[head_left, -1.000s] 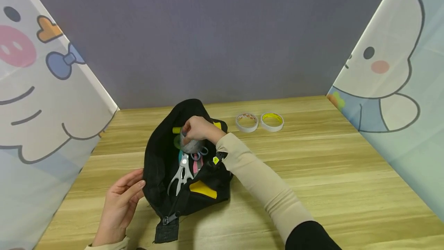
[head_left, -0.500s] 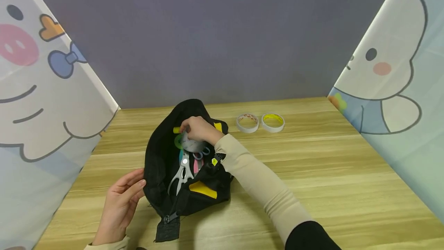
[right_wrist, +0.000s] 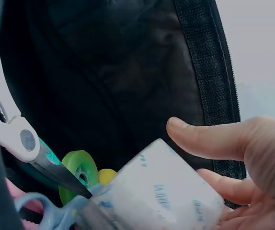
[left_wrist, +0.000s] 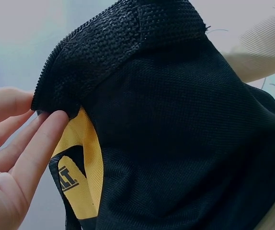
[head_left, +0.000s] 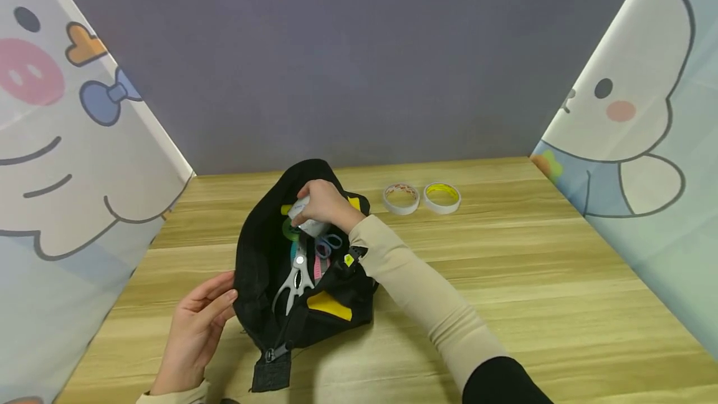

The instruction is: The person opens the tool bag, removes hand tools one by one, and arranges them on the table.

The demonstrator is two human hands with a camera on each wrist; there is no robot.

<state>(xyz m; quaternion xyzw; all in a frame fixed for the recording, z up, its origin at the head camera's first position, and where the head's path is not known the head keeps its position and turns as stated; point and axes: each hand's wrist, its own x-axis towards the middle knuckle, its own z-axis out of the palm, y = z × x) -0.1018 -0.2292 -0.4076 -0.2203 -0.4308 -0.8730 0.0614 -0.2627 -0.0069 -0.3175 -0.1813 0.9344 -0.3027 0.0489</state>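
White packet [right_wrist: 164,191] is clasped by right fingers [right_wrist: 231,187] inside gaping bag [head_left: 253,267] — left fingers [left_wrist: 8,104] pinch its edge.

- Black zip bag [head_left: 249,273]: fabric, yellow panels, zip undone, mouth gaping upward on the wood table. Left hand [head_left: 196,323] pinches its left rim between thumb and fingers. Partial lettering on a yellow part, ends in "LT".
- White packet [right_wrist: 168,191]: blue print plus barcode, held by right hand [head_left: 326,206] inside the bag's far end. Tilted, one corner up. Sits just beside green tape roll [right_wrist: 79,167], above blue-handled scissors [head_left: 328,244].
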